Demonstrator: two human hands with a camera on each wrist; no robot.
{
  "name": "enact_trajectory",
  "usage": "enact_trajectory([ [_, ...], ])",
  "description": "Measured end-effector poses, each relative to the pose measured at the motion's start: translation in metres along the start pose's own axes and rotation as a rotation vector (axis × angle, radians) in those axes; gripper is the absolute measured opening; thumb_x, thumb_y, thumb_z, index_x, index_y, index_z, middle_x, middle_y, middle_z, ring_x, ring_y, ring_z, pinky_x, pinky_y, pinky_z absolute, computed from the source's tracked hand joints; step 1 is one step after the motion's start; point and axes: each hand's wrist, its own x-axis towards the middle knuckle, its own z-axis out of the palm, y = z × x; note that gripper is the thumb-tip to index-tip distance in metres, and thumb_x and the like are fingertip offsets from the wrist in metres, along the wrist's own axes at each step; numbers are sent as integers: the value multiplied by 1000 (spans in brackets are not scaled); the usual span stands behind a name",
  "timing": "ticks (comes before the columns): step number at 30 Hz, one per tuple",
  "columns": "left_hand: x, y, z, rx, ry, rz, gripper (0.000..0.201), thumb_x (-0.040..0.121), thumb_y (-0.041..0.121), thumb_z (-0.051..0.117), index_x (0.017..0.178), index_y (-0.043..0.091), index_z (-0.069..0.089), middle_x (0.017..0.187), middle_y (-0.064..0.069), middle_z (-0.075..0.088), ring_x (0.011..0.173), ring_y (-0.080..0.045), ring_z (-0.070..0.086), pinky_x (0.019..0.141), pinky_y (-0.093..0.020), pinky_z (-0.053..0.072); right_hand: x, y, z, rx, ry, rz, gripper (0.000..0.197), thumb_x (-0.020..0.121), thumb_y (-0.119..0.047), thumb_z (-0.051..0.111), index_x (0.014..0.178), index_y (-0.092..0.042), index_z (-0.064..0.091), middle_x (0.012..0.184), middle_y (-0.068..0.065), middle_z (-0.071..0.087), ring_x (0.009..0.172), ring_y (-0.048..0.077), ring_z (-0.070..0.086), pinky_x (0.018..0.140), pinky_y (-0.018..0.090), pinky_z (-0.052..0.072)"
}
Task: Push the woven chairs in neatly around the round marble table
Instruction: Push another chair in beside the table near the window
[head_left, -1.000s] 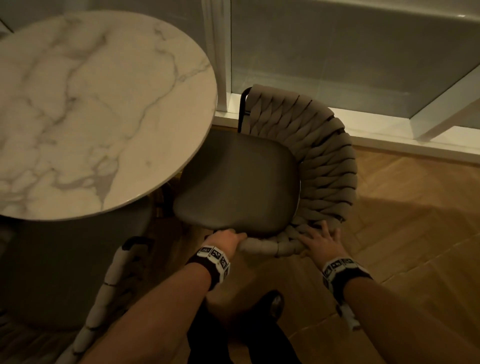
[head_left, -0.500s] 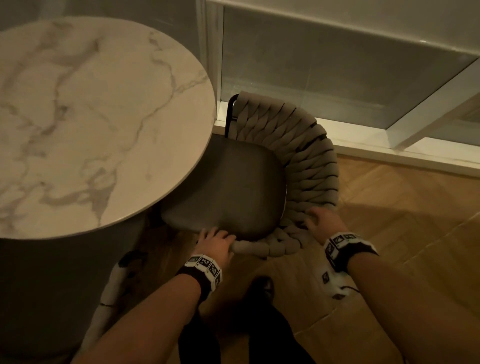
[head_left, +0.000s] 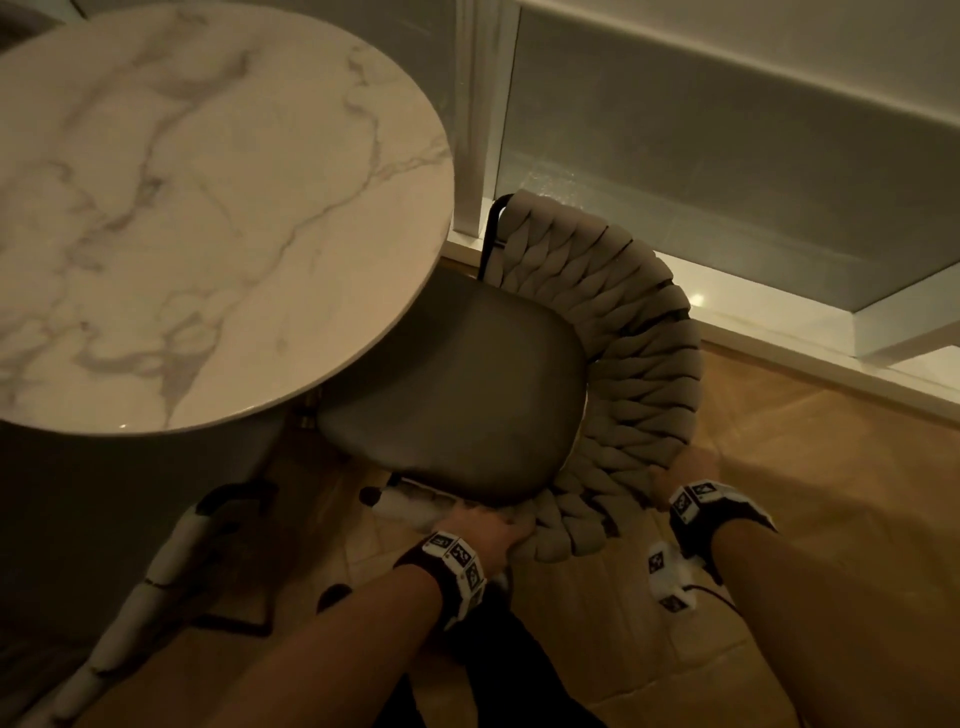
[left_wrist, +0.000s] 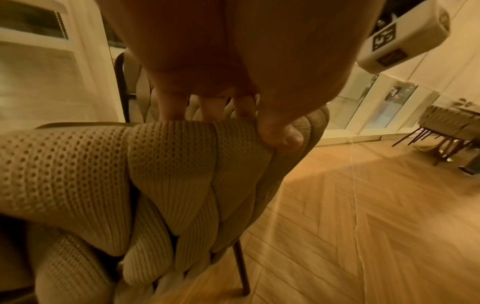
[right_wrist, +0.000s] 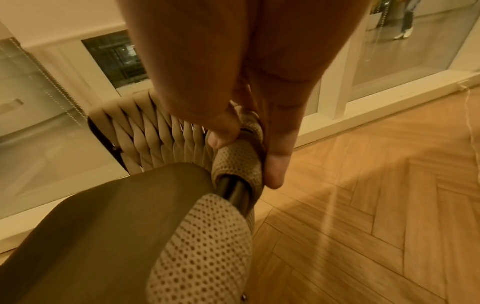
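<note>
Both your hands are on the chair (head_left: 524, 374): your left hand (head_left: 485, 530) has its grip wrapped over the woven back rim, fingers inside, thumb outside; your right hand (head_left: 683, 475) has its grip clamped on the rim further right. The seat's far-left edge is tucked under the round marble counter (head_left: 197, 208).

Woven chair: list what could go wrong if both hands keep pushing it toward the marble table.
The woven chair already has its seat corner under the marble table rim; pushing on may knock its black frame against that edge. The left hand and right hand grip only the soft weave, which could slip or twist.
</note>
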Motion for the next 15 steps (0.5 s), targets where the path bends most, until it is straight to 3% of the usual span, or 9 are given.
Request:
enact_trajectory([
  [1, 0, 0, -1, -1, 20, -13, 69, 88, 34, 55, 147, 31, 18, 150, -7, 39, 136, -35, 37, 111, -57, 26, 2, -2, -1, 3, 7, -7, 42, 92, -30, 61, 120, 0, 52, 114, 21, 60, 82, 29, 52, 68, 32, 39],
  [3, 2, -4, -5, -32, 63, -56, 68, 90, 35, 51, 149, 33, 15, 154, -4, 34, 138, -32, 33, 114, -56, 20, 6, -7, -5, 54, 27, -37, 45, 92, -29, 61, 127, -3, 49, 121, 22, 59, 94, 35, 58, 70, 32, 39],
  [6, 5, -20, -19, -83, 61, -118, 60, 95, 38, 43, 148, 41, 13, 156, 2, 32, 139, -29, 32, 115, -55, 16, 11, -22, -14, 123, 52, -138, 51, 91, -30, 61, 133, -6, 45, 127, 22, 57, 112, 39, 56, 85, 37, 46],
  [9, 1, -39, -31, -101, 31, -145, 57, 97, 32, 39, 147, 44, 15, 157, 2, 30, 140, -30, 31, 115, -56, 17, 13, -38, -18, 86, 56, -220, 53, 90, -38, 61, 132, -10, 46, 127, 20, 58, 110, 39, 57, 90, 41, 48],
  [15, -12, -52, -27, -145, 20, -149, 58, 96, 28, 43, 146, 46, 19, 156, 3, 32, 142, -29, 29, 116, -56, 17, 4, -47, -19, 100, 42, -261, 60, 87, -40, 65, 134, -8, 46, 127, 19, 58, 112, 38, 56, 88, 38, 45],
])
